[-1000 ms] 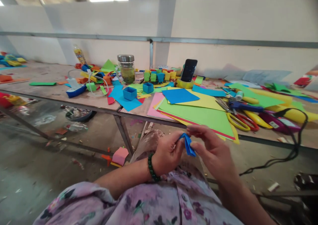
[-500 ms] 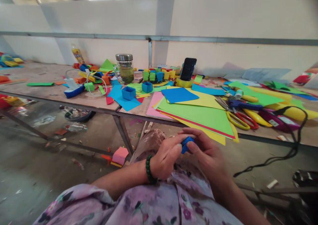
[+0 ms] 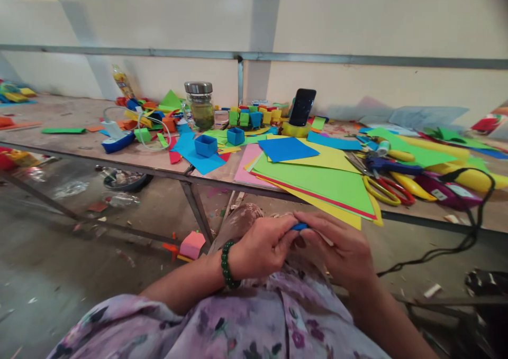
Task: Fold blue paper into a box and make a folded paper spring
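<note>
Between my two hands, above my lap, is a small piece of blue craft foam or paper point(image 3: 300, 226), mostly hidden by the fingers. My left hand point(image 3: 264, 244), with a green bead bracelet point(image 3: 226, 264) at its wrist, pinches the piece from the left. From the right, my right hand point(image 3: 340, 245) grips it between thumb and fingers. Two small open blue boxes stand on the table ahead, a nearer box point(image 3: 206, 146) and a farther box point(image 3: 235, 136). A flat blue sheet point(image 3: 288, 149) lies on a stack of coloured sheets point(image 3: 317, 182).
Scissors point(image 3: 381, 190), a blue-handled tool point(image 3: 391, 166) and a purple pouch point(image 3: 448, 190) lie at the right. A phone point(image 3: 302, 107) leans upright near a glass jar point(image 3: 201, 108). Small coloured pieces point(image 3: 254, 117) sit behind. A power strip point(image 3: 118, 141) lies left.
The blue piece has turned and now shows only a thin edge between the fingers. My hands have shifted slightly, the right fingers now stretched more over the piece.
</note>
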`<state>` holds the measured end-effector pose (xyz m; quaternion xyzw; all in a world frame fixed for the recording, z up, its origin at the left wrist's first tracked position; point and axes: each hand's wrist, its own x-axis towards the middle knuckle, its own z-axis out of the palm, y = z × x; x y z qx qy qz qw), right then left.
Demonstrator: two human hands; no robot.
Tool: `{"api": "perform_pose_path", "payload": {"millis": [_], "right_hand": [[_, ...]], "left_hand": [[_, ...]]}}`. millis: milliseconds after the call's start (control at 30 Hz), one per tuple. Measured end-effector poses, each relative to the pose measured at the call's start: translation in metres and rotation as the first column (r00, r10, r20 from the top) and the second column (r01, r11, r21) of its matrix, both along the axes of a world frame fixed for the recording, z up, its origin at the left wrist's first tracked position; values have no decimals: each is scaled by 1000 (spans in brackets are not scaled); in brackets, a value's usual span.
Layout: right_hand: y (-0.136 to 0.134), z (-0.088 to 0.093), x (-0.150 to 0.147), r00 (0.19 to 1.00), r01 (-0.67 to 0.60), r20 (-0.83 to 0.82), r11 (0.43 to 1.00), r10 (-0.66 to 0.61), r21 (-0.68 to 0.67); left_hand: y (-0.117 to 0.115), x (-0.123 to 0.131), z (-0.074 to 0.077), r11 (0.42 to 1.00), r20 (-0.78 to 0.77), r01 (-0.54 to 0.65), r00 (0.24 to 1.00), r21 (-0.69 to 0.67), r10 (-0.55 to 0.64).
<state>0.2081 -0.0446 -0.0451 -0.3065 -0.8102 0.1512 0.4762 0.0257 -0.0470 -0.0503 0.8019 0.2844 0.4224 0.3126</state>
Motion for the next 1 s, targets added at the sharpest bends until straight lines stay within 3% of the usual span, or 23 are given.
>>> {"api": "perform_pose_path", "payload": {"millis": [67, 133, 233, 333, 467, 567, 667, 767, 900, 1000], "right_hand": [[2, -4, -2, 999, 43, -12, 995, -42, 89], [4, -10, -4, 997, 57, -52, 994, -52, 90], [4, -15, -5, 987, 87, -137, 996, -82, 28], [1, -15, -4, 953, 204, -228, 979, -200, -6], [-5, -12, -7, 948, 195, -215, 964, -233, -181], [-7, -15, -15, 917, 179, -300, 943, -263, -280], [-7, -19, -21, 910, 157, -328, 944, -253, -292], [-6, -18, -17, 959, 188, -161, 951, -231, -246], [-5, -2, 2, 961, 276, 0, 960, -276, -42], [-4, 12, 9, 975, 174, 116, 977, -189, 123]], "left_hand": [[1, 2, -1, 998, 34, 6, 999, -67, -4], [3, 5, -2, 982, 110, 64, 993, -175, -45], [6, 6, 0, 907, 295, 207, 951, -367, -98], [9, 4, 2, 834, 451, 262, 893, -486, -18], [10, 2, -4, 853, 492, 195, 867, -484, 82], [9, 3, -9, 853, 503, 275, 864, -444, -17], [9, 4, -11, 861, 432, 311, 894, -404, -120], [10, 5, -11, 935, 238, 130, 970, -331, -51], [8, 0, -9, 992, -16, -48, 999, -116, 47], [5, -3, -6, 994, -224, -80, 970, 70, 94]]}}
